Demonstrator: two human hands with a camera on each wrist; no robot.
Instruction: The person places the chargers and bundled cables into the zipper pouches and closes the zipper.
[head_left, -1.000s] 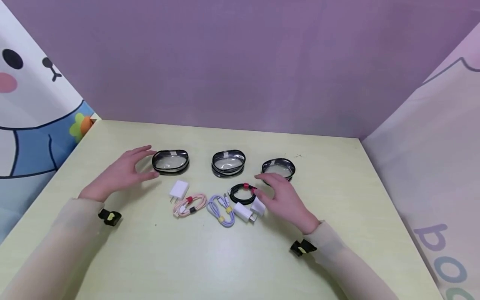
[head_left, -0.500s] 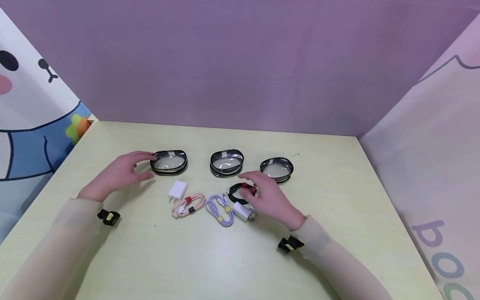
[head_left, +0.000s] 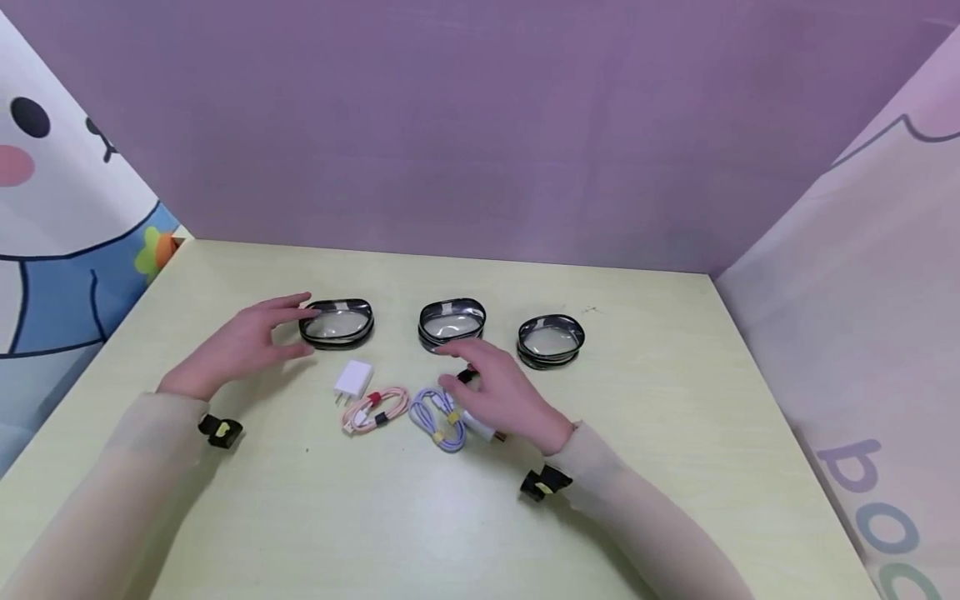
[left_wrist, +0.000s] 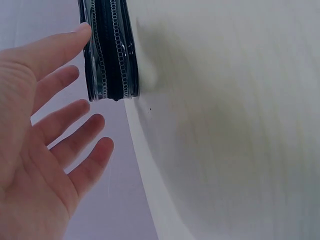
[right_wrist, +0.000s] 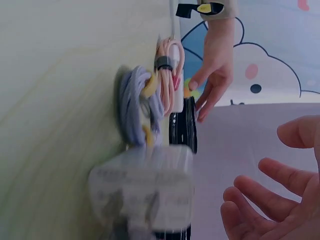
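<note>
My left hand point(head_left: 243, 346) is spread at the left end of a clear oval zip pouch point(head_left: 337, 323) with black trim. In the left wrist view, a fingertip overlaps the pouch's zippered side point(left_wrist: 114, 55); contact is unclear. My right hand point(head_left: 506, 392) hovers with loosely bent fingers, holding nothing, in front of the middle pouch point(head_left: 452, 321). Beneath it, a black cable point(head_left: 467, 377) is mostly hidden and a white charger point(head_left: 480, 427) partly covered. Left of it lie a lavender cable point(head_left: 437, 421), a pink cable point(head_left: 375, 410) and another white charger point(head_left: 353, 380).
A third pouch point(head_left: 551, 340) stands at the right of the row. Everything lies on a pale wooden table point(head_left: 360, 525). A purple panel point(head_left: 465, 133) rises behind it, with printed cloths point(head_left: 862, 333) at the sides.
My right hand has moved left from in front of the right pouch to over the black cable, uncovering that pouch. My left hand stays almost in place.
</note>
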